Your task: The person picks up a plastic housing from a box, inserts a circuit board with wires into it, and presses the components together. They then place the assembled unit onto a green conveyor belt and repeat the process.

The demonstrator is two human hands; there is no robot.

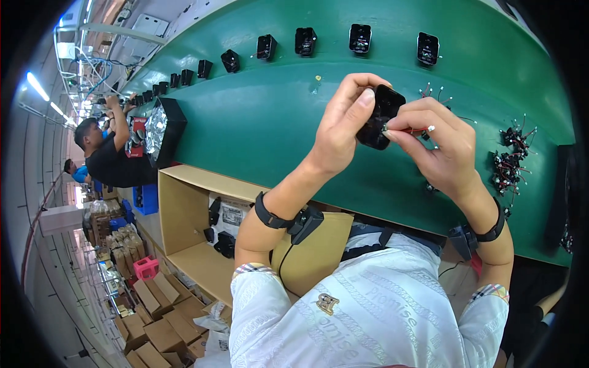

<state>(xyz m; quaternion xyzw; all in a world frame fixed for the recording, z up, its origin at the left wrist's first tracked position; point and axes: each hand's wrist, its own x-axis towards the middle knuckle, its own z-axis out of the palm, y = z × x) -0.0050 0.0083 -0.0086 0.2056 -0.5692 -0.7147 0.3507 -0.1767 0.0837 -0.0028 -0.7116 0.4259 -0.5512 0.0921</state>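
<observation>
My left hand [345, 122] is closed around a glossy black plastic housing [388, 101], held above the green table with its open side up. The thumb lies along the rim. My right hand [443, 144] pinches a small wired part [418, 130] with red wire and a white connector, right at the housing's lower inside. Fingertips hide most of that part, and I cannot tell whether it is seated. Below and to the right of my right hand lies a heap of small black wired parts [509, 162] with white connectors.
Along the far side of the green table [245, 116] runs a curved row of black housings [305, 42]. A foil-lined black box [169, 132] sits at left. An open cardboard box [184, 202] stands by the near edge. Another person [113, 144] works at far left.
</observation>
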